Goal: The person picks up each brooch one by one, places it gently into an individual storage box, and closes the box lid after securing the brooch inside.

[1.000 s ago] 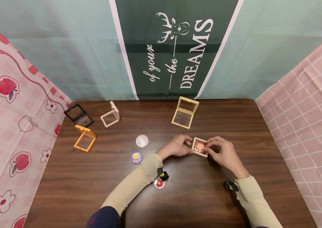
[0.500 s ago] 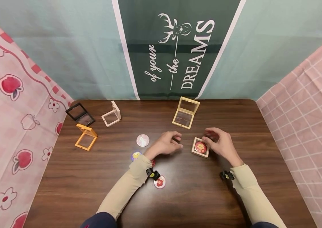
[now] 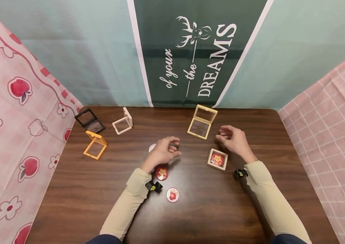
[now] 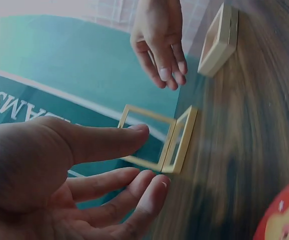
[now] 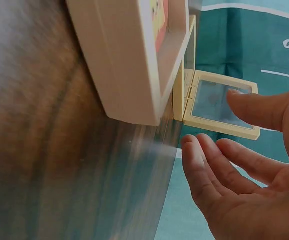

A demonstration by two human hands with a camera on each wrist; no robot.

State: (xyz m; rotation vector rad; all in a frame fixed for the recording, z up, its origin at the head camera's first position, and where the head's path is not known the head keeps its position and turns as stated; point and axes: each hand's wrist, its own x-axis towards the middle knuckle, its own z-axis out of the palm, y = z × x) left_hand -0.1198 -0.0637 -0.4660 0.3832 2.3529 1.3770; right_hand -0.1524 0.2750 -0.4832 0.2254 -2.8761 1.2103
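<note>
A closed cream frame case with a red badge inside lies on the brown table; it fills the top of the right wrist view. My right hand hovers above and behind it, fingers loosely curled, holding nothing. My left hand floats over a pale round badge, also empty, its fingers relaxed. An open yellow frame case stands between the hands at the back, seen also in the left wrist view and the right wrist view. A red badge lies by my left wrist.
A white-and-red badge lies nearer me. At the back left stand an open black case, an open white case and an open orange case. Cloth hangs on every side of the table.
Both hands let go of the cream case and lifted away, the left hand moving left, the right hand back and up. A red badge by the left wrist came into sight.
</note>
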